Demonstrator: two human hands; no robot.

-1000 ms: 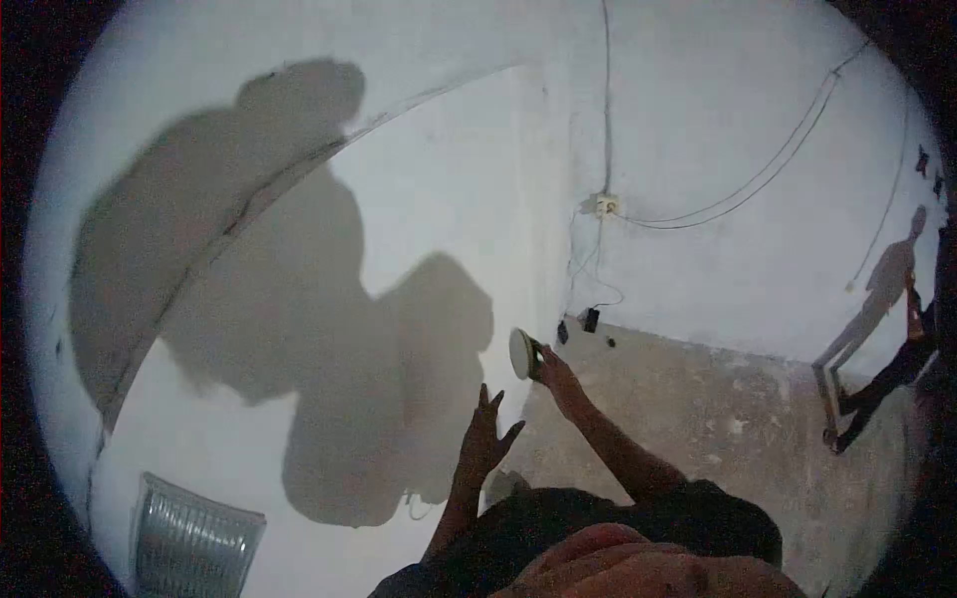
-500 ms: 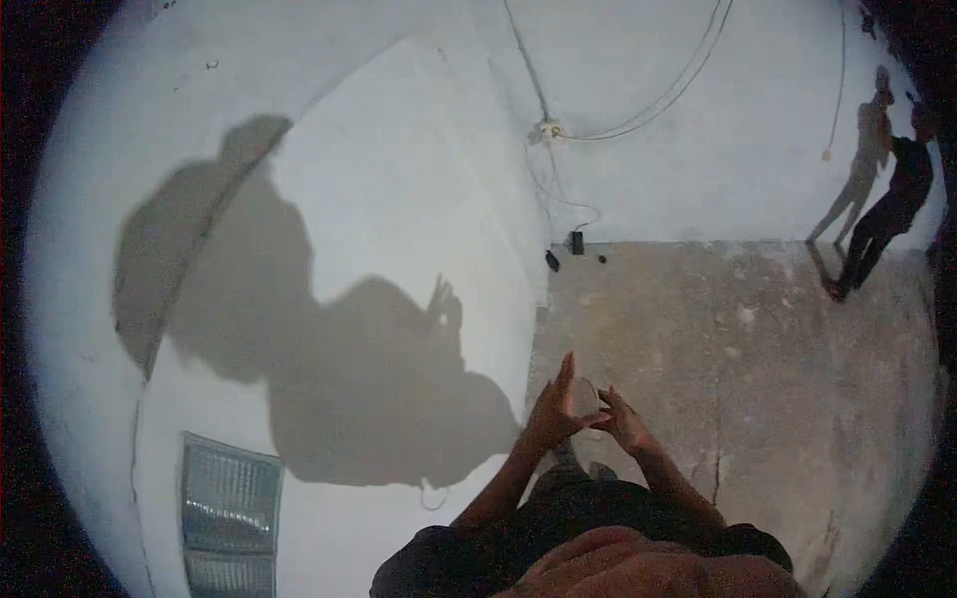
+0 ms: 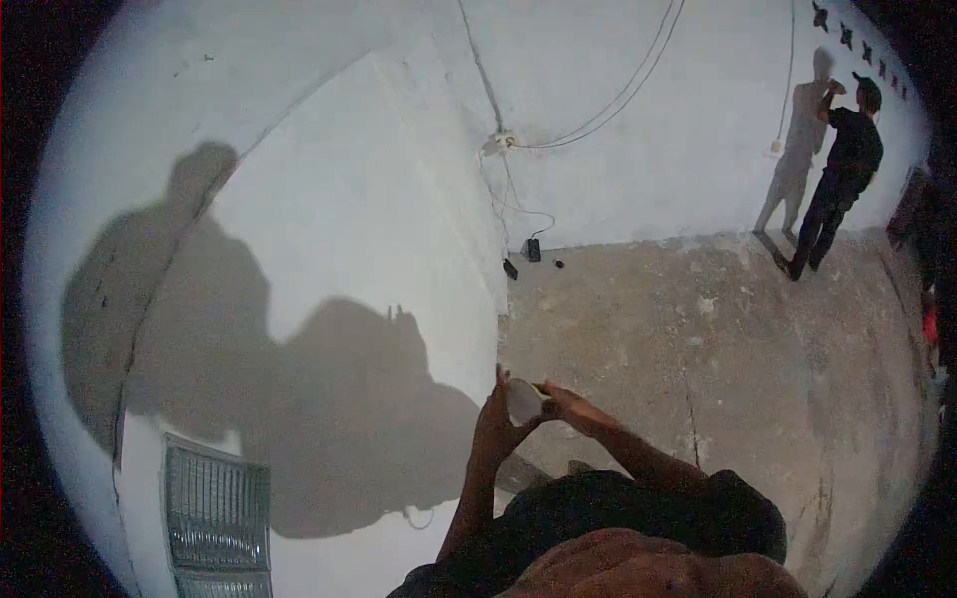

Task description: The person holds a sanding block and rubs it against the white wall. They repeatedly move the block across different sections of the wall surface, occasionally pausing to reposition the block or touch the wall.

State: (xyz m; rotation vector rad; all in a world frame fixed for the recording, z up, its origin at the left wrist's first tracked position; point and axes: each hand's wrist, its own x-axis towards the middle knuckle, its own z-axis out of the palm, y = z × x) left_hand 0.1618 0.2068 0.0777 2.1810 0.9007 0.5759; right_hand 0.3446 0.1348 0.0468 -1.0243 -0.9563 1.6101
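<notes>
Between my hands is a pale, round, disc-like thing [image 3: 524, 400] with a yellowish edge on its right side; its exact kind is too small to make out. My left hand [image 3: 493, 421] curves round its left and lower side, with the fingers pointing up. From the right, my right hand [image 3: 570, 405] grips the upper right edge with bent fingers. Both hands are in front of my body, over the line where the white wall meets the floor.
A white wall [image 3: 399, 199] with my large shadow rises at left, with a louvred window [image 3: 217, 508] low down. Cables run to a wall socket [image 3: 503, 142]; a black adapter [image 3: 533, 249] lies by the wall. A person [image 3: 845, 169] stands at the far right on the concrete floor [image 3: 618, 329].
My hands have moved left with the round thing, whose pale face now shows more fully. The view has turned, so the person at the right appears further in and more upright.
</notes>
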